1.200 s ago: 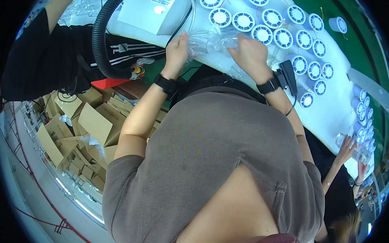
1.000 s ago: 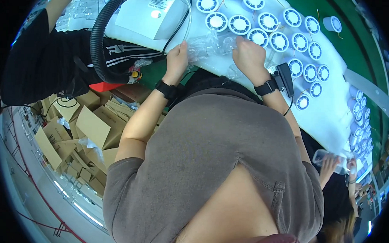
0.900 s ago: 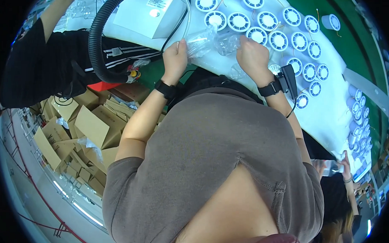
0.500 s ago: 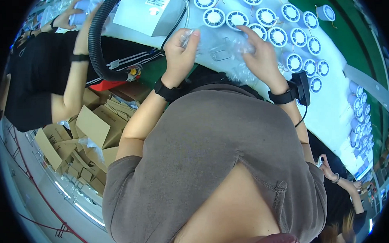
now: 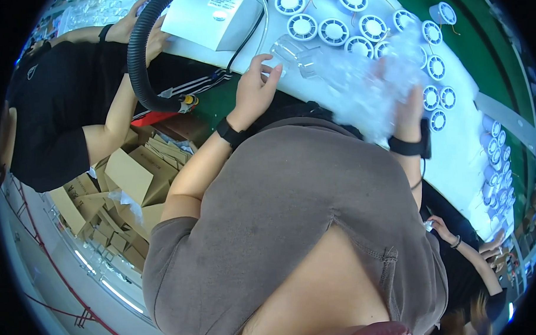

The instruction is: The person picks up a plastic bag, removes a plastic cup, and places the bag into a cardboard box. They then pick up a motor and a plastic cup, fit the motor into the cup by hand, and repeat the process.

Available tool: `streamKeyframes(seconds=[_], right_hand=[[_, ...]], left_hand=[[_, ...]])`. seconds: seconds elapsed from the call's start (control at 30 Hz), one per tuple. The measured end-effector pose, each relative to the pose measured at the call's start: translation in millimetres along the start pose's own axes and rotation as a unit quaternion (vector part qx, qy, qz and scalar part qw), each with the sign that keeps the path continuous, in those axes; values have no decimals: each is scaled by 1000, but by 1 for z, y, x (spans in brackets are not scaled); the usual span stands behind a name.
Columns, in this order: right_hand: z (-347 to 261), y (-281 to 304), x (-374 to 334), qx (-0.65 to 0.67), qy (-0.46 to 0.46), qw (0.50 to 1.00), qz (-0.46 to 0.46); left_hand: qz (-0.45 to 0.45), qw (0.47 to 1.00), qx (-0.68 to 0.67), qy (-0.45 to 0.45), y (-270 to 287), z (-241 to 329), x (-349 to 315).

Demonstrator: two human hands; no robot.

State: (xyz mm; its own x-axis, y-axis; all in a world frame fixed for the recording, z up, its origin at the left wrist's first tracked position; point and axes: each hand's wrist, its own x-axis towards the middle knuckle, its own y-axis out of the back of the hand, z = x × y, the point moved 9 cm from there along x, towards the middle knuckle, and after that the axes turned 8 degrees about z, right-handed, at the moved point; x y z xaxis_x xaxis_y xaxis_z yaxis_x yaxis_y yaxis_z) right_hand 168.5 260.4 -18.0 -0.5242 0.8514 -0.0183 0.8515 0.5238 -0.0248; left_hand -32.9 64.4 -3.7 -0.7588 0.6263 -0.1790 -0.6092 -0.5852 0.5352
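A crumpled clear plastic bag [image 5: 359, 84] stretches across the near side of the white table, smeared by motion. My right hand [image 5: 409, 112] grips its right end; the bag and blur partly hide the fingers. To the left, clear plastic cup-like pieces [image 5: 288, 48] lie on the table beside the bag's other end. My left hand [image 5: 257, 90] is just short of them at the table edge, thumb and fingers apart and nothing plainly held. Round white fan-like units [image 5: 333, 31] with slotted faces and thin wires stand in rows beyond the bag.
A white box-shaped machine [image 5: 207, 19] and a black corrugated hose [image 5: 139, 60] are at the left. Opened cardboard boxes [image 5: 132, 175] lie below. Co-workers are at both sides, one person's hand [image 5: 156, 41] near the hose. More units [image 5: 495, 165] lie at the far right.
My right hand has swung right and nearer to me, dragging the bag. My left hand has let go of the bag and lowered slightly. Clear pieces now show on the table.
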Motion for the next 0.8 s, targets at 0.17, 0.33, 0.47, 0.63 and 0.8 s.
streamKeyframes(seconds=[0.17, 0.33, 0.47, 0.63, 0.8], right_hand=[[-32, 4, -23, 55, -244, 968, -36], [-59, -62, -30, -198, 77, 970, -115], [-42, -101, -50, -338, 100, 903, -248], [-33, -126, -56, -450, 25, 879, -156], [11, -146, -59, -533, 27, 837, -119]], left_hand=[[-26, 994, 99, 31, -3, -27, 6], [-9, 993, 119, -5, -18, -22, 23], [11, 997, 79, -19, -21, -29, 28], [87, 994, 9, -72, -8, -21, 11], [115, 985, -82, -100, -6, -24, 1]])
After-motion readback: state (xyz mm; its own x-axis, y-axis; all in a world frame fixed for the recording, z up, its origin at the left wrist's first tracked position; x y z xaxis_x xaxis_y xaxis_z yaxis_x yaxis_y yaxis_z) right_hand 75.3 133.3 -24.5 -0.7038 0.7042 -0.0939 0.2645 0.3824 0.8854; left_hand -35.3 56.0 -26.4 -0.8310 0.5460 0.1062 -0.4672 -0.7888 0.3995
